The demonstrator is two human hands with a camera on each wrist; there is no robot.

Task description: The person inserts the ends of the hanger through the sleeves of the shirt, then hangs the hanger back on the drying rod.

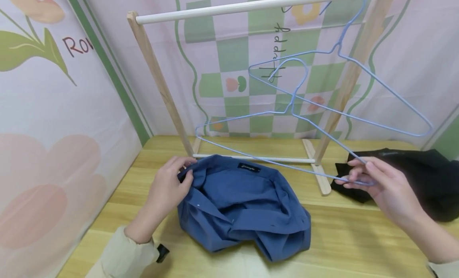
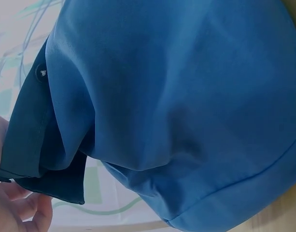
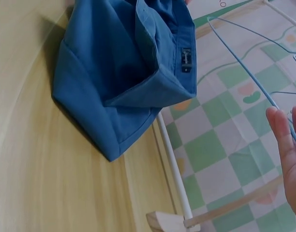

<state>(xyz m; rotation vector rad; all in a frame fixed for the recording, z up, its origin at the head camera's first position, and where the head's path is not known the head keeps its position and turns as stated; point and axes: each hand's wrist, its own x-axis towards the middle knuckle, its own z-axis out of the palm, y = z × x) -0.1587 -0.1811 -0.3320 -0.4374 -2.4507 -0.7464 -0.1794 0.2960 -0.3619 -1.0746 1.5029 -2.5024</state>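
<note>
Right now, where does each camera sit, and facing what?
Head: on the person's head, facing forward and down at blue garment and rack; left hand, right hand, sleeves show.
Left wrist: on that wrist, close on blue garment; part of left hand, left edge.
Right wrist: on that wrist, facing blue garment and rack; part of right hand, right edge.
Head and right wrist both show the label and held hanger.

The left hand, left of centre in the head view, pinches between thumb and fingers. The right hand, at right, has curled fingers.
</note>
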